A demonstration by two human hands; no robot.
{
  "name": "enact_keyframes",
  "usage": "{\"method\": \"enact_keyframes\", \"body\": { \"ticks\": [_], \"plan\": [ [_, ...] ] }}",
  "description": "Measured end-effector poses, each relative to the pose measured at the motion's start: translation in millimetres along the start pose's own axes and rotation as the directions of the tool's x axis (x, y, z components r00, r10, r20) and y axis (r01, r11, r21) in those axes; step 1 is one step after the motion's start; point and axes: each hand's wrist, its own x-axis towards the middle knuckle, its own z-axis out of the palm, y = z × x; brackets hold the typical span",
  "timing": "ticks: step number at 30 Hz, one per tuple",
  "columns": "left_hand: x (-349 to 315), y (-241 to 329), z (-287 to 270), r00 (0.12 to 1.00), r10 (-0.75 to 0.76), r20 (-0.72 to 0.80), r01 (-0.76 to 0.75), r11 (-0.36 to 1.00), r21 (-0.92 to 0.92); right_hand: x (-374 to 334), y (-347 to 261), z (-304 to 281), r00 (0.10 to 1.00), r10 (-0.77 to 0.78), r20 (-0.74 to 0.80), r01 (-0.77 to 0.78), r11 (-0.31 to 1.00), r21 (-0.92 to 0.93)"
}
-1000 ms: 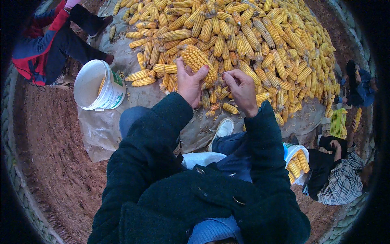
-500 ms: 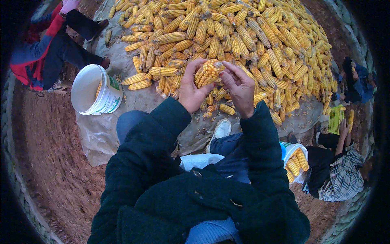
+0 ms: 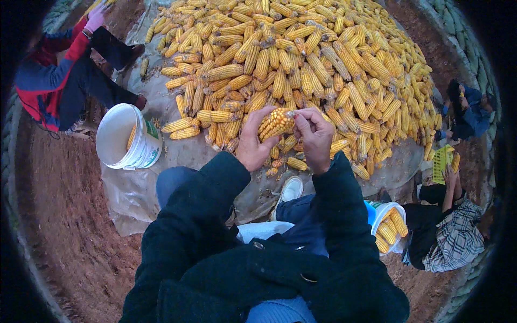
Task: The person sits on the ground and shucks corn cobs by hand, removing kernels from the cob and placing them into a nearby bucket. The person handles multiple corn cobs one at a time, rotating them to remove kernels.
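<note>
My left hand (image 3: pixel 255 144) is wrapped round the base of a yellow ear of corn (image 3: pixel 276 123), held up in front of a big heap of corn ears (image 3: pixel 312 64). The ear has patches where kernels look loose or gone. Closed in a pinch, the thumb and fingers of my right hand (image 3: pixel 315 139) are at the ear's tip, where a pale end shows. What lies between those fingertips is too small to make out fully.
The heap rests on a grey plastic sheet (image 3: pixel 129 207). A white bucket (image 3: pixel 151 144) with an ear inside tilts at left; another bucket (image 3: pixel 401 243) full of ears stands at right. People sit at left (image 3: pixel 51 83) and right (image 3: pixel 452 237), beside a yellow basket (image 3: pixel 441 161).
Both hands have come slightly lower with the ear, as the view has shifted a little. My right fingers have closed in at the ear's tip. The person at left has raised a gloved hand.
</note>
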Motion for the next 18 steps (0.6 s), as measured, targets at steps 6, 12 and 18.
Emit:
{"method": "enact_keyframes", "body": {
  "ticks": [6, 12, 18],
  "plan": [
    [-1.6, 0.3, 1.5, 0.998, -0.011, 0.060, 0.016, 0.997, -0.078, -0.8, -1.1, 0.4, 0.997, 0.074, -0.018, -0.074, 0.997, -0.004],
    [-0.7, 1.0, -0.8, 0.999, 0.037, 0.032, -0.039, 0.998, 0.059, 2.4, -2.0, 3.0, 0.998, 0.037, 0.041, -0.036, 0.999, -0.009],
    [-1.3, -1.0, -3.1, 0.994, 0.105, 0.034, -0.110, 0.973, 0.205, 2.4, -1.9, 0.9, 0.999, 0.030, 0.041, -0.028, 0.998, -0.050]
  ]
}}
